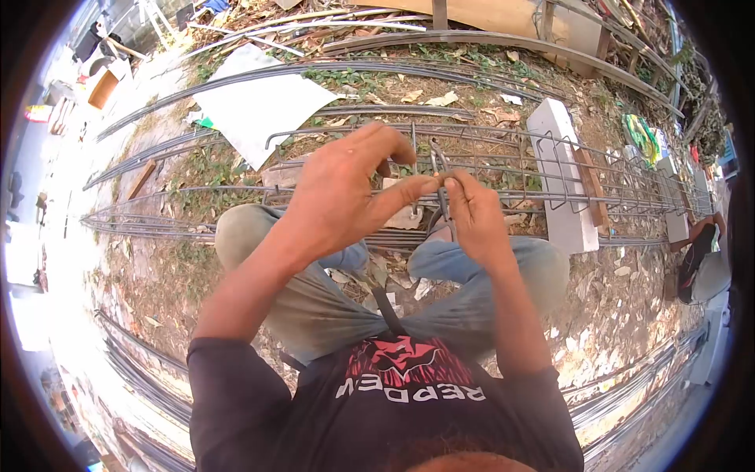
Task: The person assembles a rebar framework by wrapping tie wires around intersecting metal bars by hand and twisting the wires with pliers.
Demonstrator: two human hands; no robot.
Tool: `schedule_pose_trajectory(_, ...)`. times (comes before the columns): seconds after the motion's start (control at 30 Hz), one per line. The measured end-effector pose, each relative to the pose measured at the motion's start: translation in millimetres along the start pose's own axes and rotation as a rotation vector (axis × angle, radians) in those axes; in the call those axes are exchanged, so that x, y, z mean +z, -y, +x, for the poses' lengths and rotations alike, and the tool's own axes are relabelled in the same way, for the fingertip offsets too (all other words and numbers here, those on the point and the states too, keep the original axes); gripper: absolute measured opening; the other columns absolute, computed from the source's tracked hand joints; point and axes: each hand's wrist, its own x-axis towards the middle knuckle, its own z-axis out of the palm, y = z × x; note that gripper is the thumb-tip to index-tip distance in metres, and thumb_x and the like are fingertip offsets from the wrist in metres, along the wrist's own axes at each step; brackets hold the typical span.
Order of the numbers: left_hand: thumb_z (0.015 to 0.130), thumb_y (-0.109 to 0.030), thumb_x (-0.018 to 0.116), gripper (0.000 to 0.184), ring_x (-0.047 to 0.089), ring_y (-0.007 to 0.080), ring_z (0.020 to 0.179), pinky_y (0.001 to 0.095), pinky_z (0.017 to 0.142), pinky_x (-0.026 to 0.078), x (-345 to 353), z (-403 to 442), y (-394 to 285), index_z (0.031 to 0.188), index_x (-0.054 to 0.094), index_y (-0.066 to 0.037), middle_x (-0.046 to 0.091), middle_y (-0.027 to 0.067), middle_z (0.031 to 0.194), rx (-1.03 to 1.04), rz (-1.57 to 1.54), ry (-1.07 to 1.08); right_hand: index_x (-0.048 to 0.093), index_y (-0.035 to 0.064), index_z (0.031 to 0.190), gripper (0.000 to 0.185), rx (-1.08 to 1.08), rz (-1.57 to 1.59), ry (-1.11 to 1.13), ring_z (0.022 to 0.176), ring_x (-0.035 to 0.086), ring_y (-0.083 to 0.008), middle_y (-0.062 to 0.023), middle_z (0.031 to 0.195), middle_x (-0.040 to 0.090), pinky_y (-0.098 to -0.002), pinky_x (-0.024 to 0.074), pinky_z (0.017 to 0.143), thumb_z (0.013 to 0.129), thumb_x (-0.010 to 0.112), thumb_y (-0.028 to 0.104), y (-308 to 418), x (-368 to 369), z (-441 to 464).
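My left hand [338, 189] reaches over a rebar cage [503, 161], its fingers curled and its thumb tip meeting the fingers of my right hand. What it grips, if anything, is hidden. My right hand [472, 216] is closed on a pair of metal pliers [439, 169], whose jaws point away from me beside a stirrup of the cage. Long bars of the cage run left to right under both hands, and one bar ends in a hook on the left.
A white sheet [263, 102] lies on bars at the upper left. A pale block [562, 177] sits under the cage on the right. Bundled rods [141, 370] lie at the lower left. Another person [704, 259] crouches at the far right.
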Motion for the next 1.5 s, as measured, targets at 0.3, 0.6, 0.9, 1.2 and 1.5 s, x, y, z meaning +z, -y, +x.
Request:
schedule_pose_trajectory(0.3, 0.098, -0.018, 0.068, 0.020, 0.061, 0.0390, 0.072, 0.0445, 0.066, 0.047, 4.8, -67.6, -3.4, 0.092, 0.067, 0.001, 0.062, 0.0183, 0.076, 0.081, -0.190, 0.253, 0.068, 0.0021, 0.115, 0.021, -0.015, 0.233, 0.324, 0.063, 0.058, -0.0167, -0.0071, 0.077, 0.065, -0.0316, 0.0430, 0.063, 0.103, 0.063, 0.019, 47.5, -22.3, -80.0)
schedule_pose_trajectory(0.6, 0.104, -0.025, 0.061, 0.030, 0.065, 0.0231, 0.064, 0.0387, 0.061, 0.050, -43.0, -25.8, 33.9, 0.095, 0.071, 0.002, 0.069, 0.0123, 0.074, 0.241, -0.190, 0.318, 0.073, -0.0005, 0.110, 0.018, -0.168, 0.036, 0.032, 0.068, 0.050, -0.0042, 0.0012, 0.075, 0.064, -0.0235, 0.0375, 0.059, 0.101, 0.065, 0.012, 77.1, -23.7, -54.6)
schedule_pose_trajectory(0.9, 0.103, -0.033, 0.060, 0.038, 0.073, 0.0202, 0.074, 0.0373, 0.064, 0.059, 38.5, 38.3, 323.2, 0.103, 0.075, 0.002, 0.077, 0.0118, 0.091, -0.789, -0.179, 0.171, 0.074, 0.0077, 0.103, 0.020, -0.221, -0.540, 0.069, 0.070, 0.068, -0.0410, -0.0205, 0.077, 0.070, -0.0483, 0.0512, 0.067, 0.097, 0.062, 0.022, -7.3, 88.2, 79.3)
schedule_pose_trajectory(1.2, 0.097, -0.036, 0.058, 0.045, 0.078, 0.0312, 0.077, 0.0427, 0.078, 0.062, 139.0, 0.3, 323.1, 0.092, 0.077, 0.005, 0.078, 0.0190, 0.098, -1.149, -0.268, 0.016, 0.074, 0.0030, 0.107, 0.022, 0.075, -0.266, 0.010, 0.069, 0.070, -0.0365, -0.0207, 0.076, 0.071, -0.0456, 0.0516, 0.068, 0.098, 0.062, 0.020, -86.2, 180.2, 84.5)
schedule_pose_trajectory(1.5, 0.083, -0.052, 0.080, 0.052, 0.075, 0.0340, 0.101, 0.0480, 0.088, 0.059, 48.0, -35.5, 409.4, 0.101, 0.079, -0.003, 0.077, 0.0180, 0.107, -1.319, 0.131, -0.357, 0.073, -0.0026, 0.105, 0.020, 0.011, 0.044, -0.071, 0.063, 0.048, -0.0094, -0.0042, 0.070, 0.062, -0.0303, 0.0405, 0.059, 0.100, 0.063, 0.015, -101.0, 184.5, 109.1)
